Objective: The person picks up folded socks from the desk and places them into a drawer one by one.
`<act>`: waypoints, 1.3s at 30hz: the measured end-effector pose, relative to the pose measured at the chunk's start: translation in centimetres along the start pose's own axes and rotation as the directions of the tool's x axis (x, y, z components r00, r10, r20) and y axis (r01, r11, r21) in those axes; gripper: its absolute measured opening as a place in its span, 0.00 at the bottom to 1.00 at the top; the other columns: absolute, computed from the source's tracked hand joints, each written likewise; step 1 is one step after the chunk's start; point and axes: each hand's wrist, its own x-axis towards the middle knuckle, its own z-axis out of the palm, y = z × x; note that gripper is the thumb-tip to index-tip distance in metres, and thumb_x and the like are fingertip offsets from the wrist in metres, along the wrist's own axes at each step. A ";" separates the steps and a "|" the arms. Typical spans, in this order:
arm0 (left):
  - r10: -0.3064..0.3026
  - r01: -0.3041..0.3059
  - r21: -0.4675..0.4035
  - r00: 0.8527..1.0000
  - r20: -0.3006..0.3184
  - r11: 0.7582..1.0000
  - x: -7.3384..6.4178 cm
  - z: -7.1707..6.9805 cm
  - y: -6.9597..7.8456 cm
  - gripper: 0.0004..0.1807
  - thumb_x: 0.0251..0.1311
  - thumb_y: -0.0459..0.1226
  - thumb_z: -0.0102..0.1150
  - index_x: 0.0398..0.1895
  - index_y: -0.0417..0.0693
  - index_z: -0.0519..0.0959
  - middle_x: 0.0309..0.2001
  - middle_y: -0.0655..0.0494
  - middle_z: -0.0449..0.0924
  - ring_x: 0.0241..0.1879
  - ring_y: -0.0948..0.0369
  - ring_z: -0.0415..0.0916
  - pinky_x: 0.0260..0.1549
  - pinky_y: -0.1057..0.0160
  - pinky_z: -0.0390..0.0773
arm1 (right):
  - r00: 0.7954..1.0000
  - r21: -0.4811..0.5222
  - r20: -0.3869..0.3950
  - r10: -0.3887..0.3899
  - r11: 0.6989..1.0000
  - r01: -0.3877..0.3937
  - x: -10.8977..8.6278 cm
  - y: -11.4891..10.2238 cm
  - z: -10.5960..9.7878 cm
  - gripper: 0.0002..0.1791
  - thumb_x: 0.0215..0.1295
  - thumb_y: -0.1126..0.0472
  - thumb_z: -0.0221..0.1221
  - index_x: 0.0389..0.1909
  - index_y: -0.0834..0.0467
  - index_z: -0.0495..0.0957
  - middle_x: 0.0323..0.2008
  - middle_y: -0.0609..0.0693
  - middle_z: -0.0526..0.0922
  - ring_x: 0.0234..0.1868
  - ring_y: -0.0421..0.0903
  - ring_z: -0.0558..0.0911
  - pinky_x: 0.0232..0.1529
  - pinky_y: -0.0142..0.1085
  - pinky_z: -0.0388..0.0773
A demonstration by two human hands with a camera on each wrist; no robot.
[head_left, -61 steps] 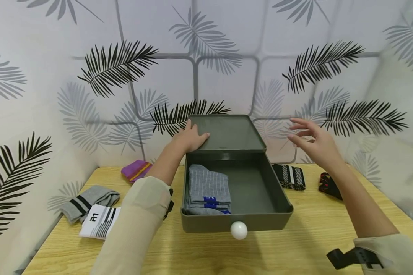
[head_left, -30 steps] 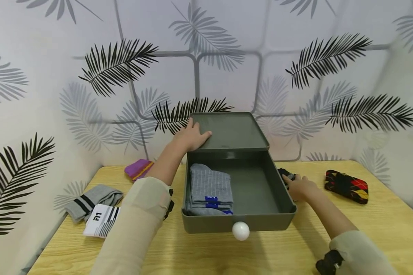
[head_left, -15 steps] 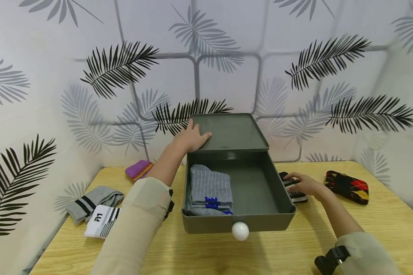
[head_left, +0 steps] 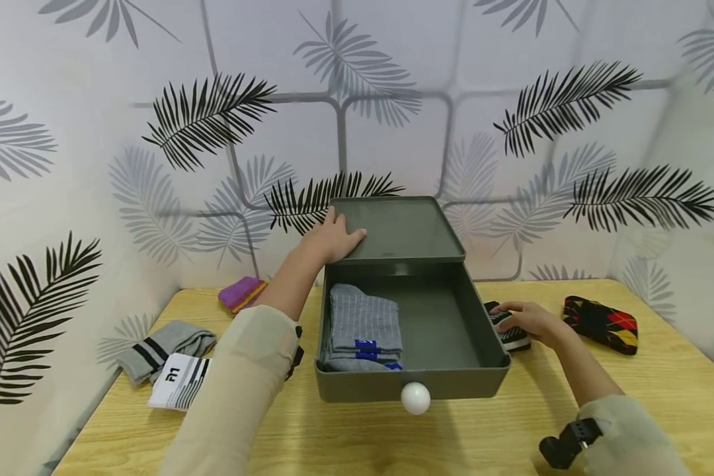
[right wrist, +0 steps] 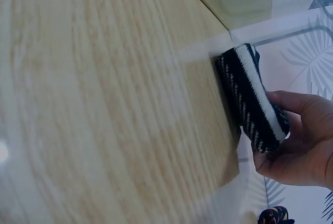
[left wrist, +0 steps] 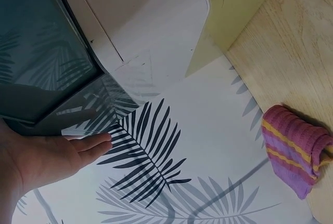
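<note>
My left hand (head_left: 330, 239) rests at the left edge of the raised lid (head_left: 398, 228) of a dark grey-green box (head_left: 413, 385). In the left wrist view its fingers (left wrist: 93, 146) lie nearly straight beside the lid. Right of the box, my right hand (head_left: 529, 319) pinches a folded pair of black socks (right wrist: 252, 96) with a white stripe and light patterning, thumb on one side and fingers on the other. The socks are close over the tabletop, partly hidden by the box wall in the head view. Grey ribbed socks (head_left: 365, 320) with blue labels fill the box's left half.
Purple socks (head_left: 240, 293) with yellow stripes, grey socks (head_left: 166, 347) with black bands and white socks (head_left: 178, 382) lie on the left of the wooden table (head_left: 357, 436). Black argyle socks (head_left: 601, 324) lie at the right. A white knob (head_left: 416, 398) sits at the box front.
My right hand came down from the air to the black-and-white socks, took hold of them and shifted them slightly. My left hand has stayed at the lid.
</note>
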 end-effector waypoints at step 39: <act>-0.002 0.001 -0.011 1.000 -0.006 1.000 0.1 0.1 -0.2 0.38 0.68 0.57 0.29 0.72 0.43 0.44 0.72 0.47 0.29 0.68 0.44 0.39 0.63 0.50 0.46 | 0.984 0.378 0.136 -0.111 0.925 0.052 -7.4 -7.5 -4.1 0.25 0.66 0.66 0.52 0.60 0.41 0.68 0.69 0.60 0.27 0.15 0.38 0.53 0.20 0.28 0.63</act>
